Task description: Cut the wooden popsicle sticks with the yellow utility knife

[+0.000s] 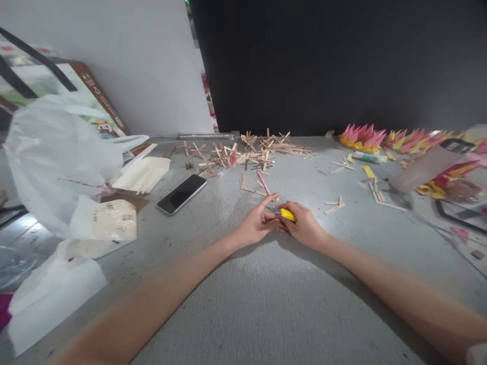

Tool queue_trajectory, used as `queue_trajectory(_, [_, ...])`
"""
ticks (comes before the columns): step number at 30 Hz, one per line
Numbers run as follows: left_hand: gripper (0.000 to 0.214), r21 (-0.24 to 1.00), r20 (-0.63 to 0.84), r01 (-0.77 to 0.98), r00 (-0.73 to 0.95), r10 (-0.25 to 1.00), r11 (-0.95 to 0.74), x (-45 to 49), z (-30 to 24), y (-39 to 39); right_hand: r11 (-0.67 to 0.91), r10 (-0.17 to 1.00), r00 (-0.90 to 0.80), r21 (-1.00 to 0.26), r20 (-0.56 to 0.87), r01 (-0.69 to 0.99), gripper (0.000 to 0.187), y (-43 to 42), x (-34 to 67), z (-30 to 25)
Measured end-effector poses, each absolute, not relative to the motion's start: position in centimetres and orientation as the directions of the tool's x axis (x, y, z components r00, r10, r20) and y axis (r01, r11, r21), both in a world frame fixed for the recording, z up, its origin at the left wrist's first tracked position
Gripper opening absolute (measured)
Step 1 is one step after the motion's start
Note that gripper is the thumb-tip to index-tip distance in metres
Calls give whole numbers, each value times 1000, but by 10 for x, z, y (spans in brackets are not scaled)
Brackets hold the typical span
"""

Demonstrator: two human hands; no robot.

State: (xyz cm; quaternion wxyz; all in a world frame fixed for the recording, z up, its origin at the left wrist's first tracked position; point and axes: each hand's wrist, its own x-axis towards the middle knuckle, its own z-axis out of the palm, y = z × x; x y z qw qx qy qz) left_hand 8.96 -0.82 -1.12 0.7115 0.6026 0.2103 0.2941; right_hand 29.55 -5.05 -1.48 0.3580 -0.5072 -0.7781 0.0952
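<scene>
yellow cutter: bright, chunky yellow body, thin greyish blade pointed left, kinda blurry; held between both hands over the grey table
right hand: fingers wrapped round the yellow part
left hand: fingers half curled by the blade, can't tell if anything's pinched
wooden sticks: heaped up behind
</scene>
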Motion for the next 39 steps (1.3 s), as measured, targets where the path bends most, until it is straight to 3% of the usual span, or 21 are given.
queue_trajectory(4, [69,992,37,-108,730,683,62,90,-6,-10,444,874,-228,-512,430,735,8,-50,295,-16])
queue_trajectory(9, [66,990,25,-113,719,694,81,92,-1,-14,448,874,-254,-484,414,752,8,-49,295,-18])
queue_trajectory(15, [72,986,2,-119,701,713,114,93,0,-14,458,863,-255,-464,436,758,9,-51,296,-19])
queue_trajectory(20, [81,967,-14,-199,577,817,158,92,-2,-4,469,850,-227,-486,476,737,8,-54,295,-19])
queue_trajectory(24, [84,965,73,-252,517,853,70,91,-1,-2,394,870,-84,-584,486,709,15,-54,295,-17])
queue_trajectory(30, [101,953,126,-302,501,856,37,91,2,-5,252,918,74,-717,390,650,28,-54,294,-4])
queue_trajectory(39, [90,956,120,-292,481,868,30,93,0,-5,247,918,94,-740,386,626,27,-55,293,-2])
